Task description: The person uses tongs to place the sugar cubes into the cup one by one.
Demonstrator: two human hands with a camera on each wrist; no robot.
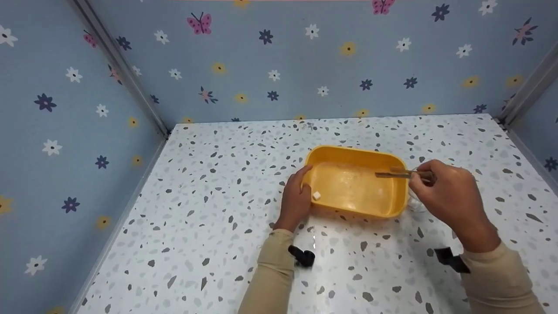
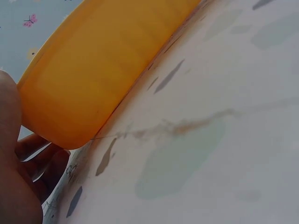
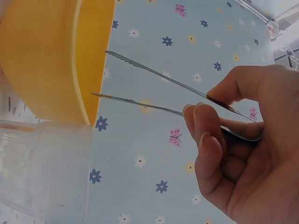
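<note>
A yellow plastic tub (image 1: 348,209) sits on the speckled table, a small white cube (image 1: 317,196) lying in its front left corner. My left hand (image 1: 296,203) grips the tub's left end, with the thumb at the rim and fingers around the outer wall. Metal tweezers (image 1: 394,175) are pinched in my right hand (image 1: 453,196) above the tub's right rim. Their serrated arms (image 3: 154,72) stand apart with nothing between them. Beside the tub's right end, partly hidden under the right hand, stands a clear plastic container (image 3: 56,172).
A blue wall (image 1: 305,65) with flowers and butterflies rises behind the table, and another panel (image 1: 74,144) stands along its left side. Dark camera mounts (image 1: 303,256) are strapped at both wrists. White speckled tabletop (image 1: 209,196) stretches left of the tub.
</note>
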